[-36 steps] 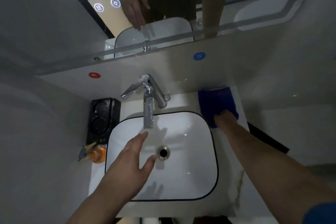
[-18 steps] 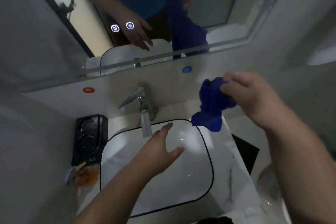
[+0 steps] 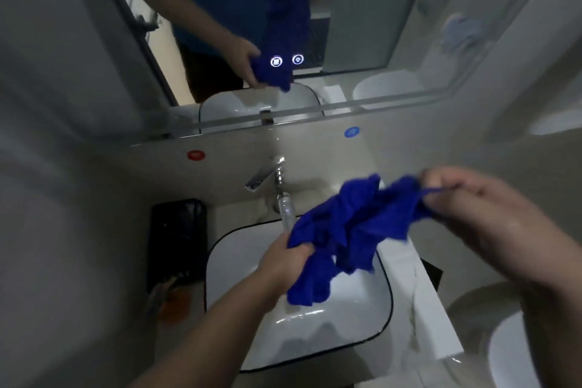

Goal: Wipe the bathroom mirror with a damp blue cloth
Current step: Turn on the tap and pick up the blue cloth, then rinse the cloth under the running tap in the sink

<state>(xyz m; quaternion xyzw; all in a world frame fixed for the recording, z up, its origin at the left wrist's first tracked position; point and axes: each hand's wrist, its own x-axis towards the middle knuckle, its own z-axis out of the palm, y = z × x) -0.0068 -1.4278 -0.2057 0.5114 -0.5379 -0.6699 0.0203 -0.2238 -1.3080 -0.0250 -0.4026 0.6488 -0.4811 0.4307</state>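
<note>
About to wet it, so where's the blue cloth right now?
The cloth hangs bunched between the left hand and right hand, above the sink, just right of the tap.

Cloth [image 3: 356, 230] at frame centre: deep royal blue, plain, no pattern. Sink [image 3: 382, 302] at lower centre: glossy white, thin black rim line. Tap [image 3: 277, 186]: shiny chrome silver. Counter [image 3: 431, 318]: white, faint grey veining. Tray [image 3: 178, 239] at left: black. Bottle [image 3: 171, 299] at lower left: orange, blurred. Wall dots: red [image 3: 196, 155] at left, blue [image 3: 351, 132] at right. Mirror [image 3: 362, 9] at top: two white glowing ring icons [image 3: 286, 60]; reflected shirt dark blue.
</note>
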